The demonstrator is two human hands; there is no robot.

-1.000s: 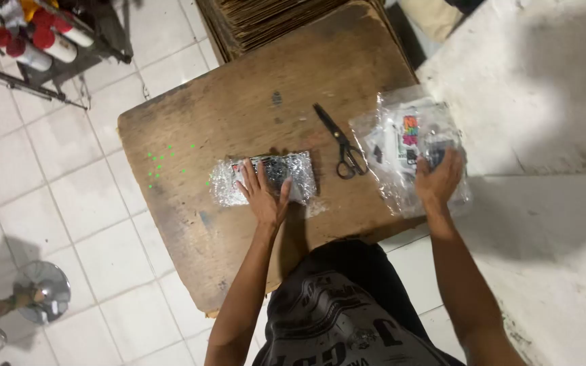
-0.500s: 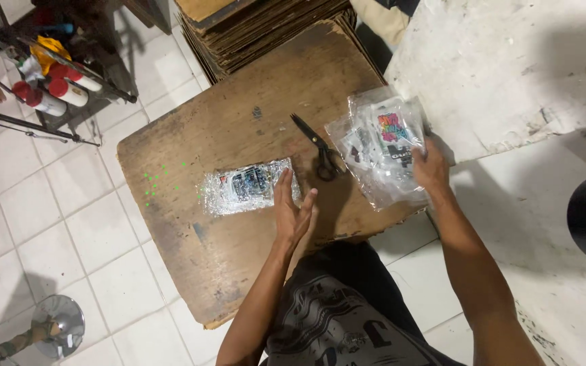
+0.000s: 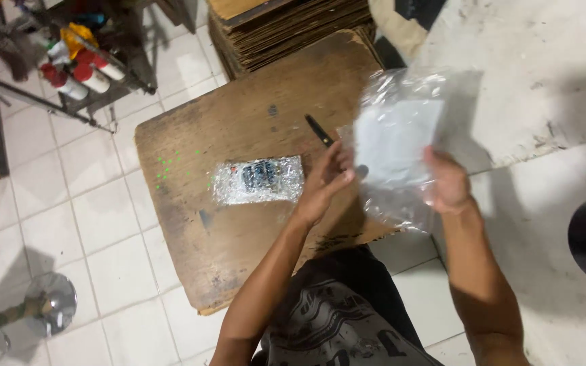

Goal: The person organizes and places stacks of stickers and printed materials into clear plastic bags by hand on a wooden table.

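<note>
White tiled floor [image 3: 103, 251], worn wooden table [image 3: 239, 230] in the middle, stack of cardboard sheets [image 3: 293, 30] at its far edge, rack with red-capped cans [image 3: 76, 74] far left. Both hands hold a clear plastic bag [image 3: 398, 135] up above the table's right side: left hand [image 3: 327, 179] pinches the bag's left edge, right hand [image 3: 449, 179] has its grip closed on the lower right corner. Wrapped packet [image 3: 258, 179] lies flat mid-table, left of the hands, untouched. Scissors [image 3: 319, 129] lie just beyond the left hand, mostly hidden by the bag. Risk: thin film, edge-only hold, so it could slip or tear; the bag blocks sight of the blades, so a fingertip or the film could snag on them.
</note>
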